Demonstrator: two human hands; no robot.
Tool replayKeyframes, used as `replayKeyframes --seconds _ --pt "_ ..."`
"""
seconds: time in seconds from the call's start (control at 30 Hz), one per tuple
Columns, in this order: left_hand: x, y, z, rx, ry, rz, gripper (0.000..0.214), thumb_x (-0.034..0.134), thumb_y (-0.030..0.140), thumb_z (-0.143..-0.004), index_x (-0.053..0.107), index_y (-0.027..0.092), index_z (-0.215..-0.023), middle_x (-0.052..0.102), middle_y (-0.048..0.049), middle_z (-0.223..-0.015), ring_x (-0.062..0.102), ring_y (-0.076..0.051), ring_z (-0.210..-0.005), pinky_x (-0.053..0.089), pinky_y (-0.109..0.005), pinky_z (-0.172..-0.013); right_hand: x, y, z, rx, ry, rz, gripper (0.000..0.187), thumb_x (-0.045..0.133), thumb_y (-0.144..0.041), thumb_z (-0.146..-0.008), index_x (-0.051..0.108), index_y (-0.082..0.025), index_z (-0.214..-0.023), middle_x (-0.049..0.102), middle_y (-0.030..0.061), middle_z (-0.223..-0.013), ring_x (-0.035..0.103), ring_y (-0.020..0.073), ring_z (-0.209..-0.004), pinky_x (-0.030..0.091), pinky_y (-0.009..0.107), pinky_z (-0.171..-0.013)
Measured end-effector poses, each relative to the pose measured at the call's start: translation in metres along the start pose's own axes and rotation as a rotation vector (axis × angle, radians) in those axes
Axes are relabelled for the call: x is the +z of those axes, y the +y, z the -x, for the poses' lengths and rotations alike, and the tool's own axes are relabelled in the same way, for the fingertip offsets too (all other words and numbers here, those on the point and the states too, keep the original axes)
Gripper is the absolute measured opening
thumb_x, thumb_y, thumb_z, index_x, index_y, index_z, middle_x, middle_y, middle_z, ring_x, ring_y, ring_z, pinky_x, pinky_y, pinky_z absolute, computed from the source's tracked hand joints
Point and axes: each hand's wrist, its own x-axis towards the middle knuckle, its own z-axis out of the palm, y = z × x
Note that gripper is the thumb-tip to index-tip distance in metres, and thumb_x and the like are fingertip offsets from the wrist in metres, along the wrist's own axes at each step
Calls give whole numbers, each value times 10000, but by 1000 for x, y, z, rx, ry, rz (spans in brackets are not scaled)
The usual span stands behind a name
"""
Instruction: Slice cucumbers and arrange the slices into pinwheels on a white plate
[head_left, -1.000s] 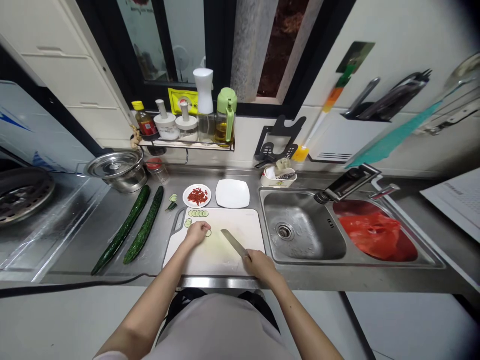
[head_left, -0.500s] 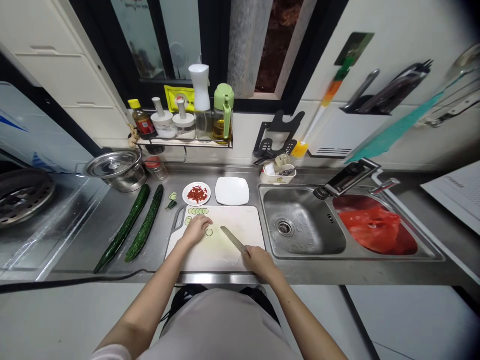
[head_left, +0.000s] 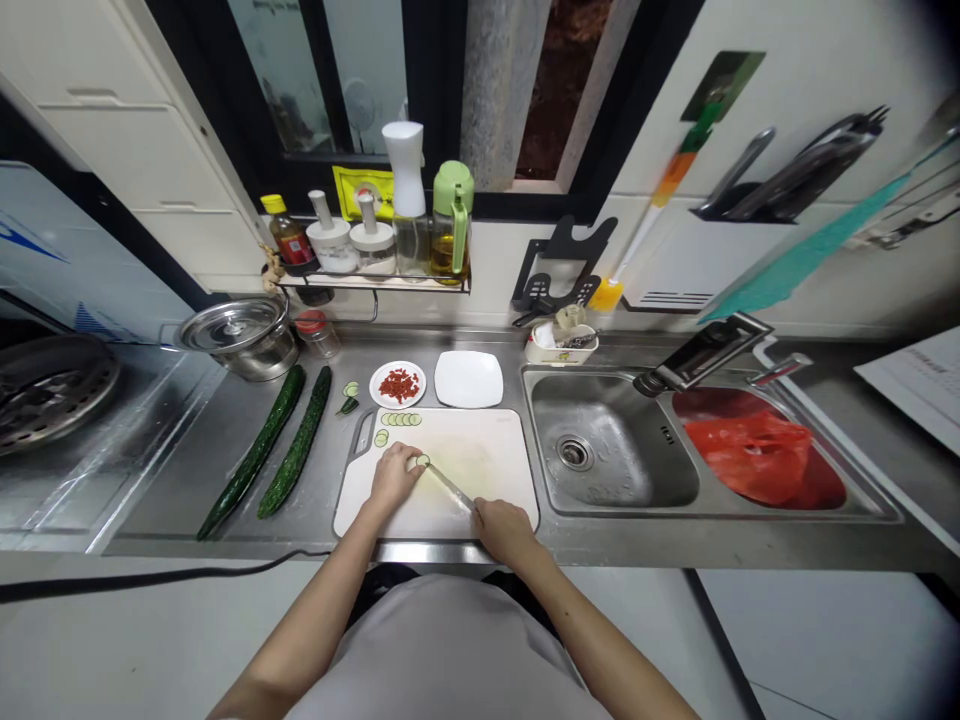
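My right hand (head_left: pixel 505 530) grips a knife (head_left: pixel 451 487) by its handle, with the blade angled toward the upper left over the white cutting board (head_left: pixel 495 445). The blade's tip meets a thin cucumber slice (head_left: pixel 423 461). Closed at that slice's left edge, the fingertips of my left hand (head_left: pixel 395 476) hold it near the middle of the board. Along the board's upper left lies an overlapping row of cucumber slices (head_left: pixel 401 419). A couple more slices (head_left: pixel 382 438) rest below that row, just above my left hand.
Two whole cucumbers (head_left: pixel 296 445) lie left of the board. Behind it stand a plate of chopped red pieces (head_left: pixel 399 385) and a white plate (head_left: pixel 469 379). A lidded steel pot (head_left: pixel 259 350) is at the back left. The sink (head_left: pixel 622 455) adjoins on the right.
My left hand has closed in on the single cucumber slice. The knife has moved left and its tip now reaches that slice. The view has shifted slightly.
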Motion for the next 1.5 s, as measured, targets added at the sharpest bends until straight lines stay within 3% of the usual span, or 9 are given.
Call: replayKeyframes --seconds 0.43,1.5 --pt "2 -2 0 -2 19 -12 235 633 296 -793 687 223 -1010 626 -60 -1017 565 -209 -1017 412 -321 -909 5 -15 2 4 -49 32 317 394 -63 -849 580 -131 -1097 686 166 -956 663 255 -956 467 317 -739" --pt "1 -3 -1 3 16 42 202 652 258 -768 682 225 -965 629 -45 -1001 568 -195 -990 425 -299 -885 1 -22 -16 -41 -17 28 272 397 -87 -861 582 -138 -1054 680 147 -963 666 246 -943 480 323 -746"
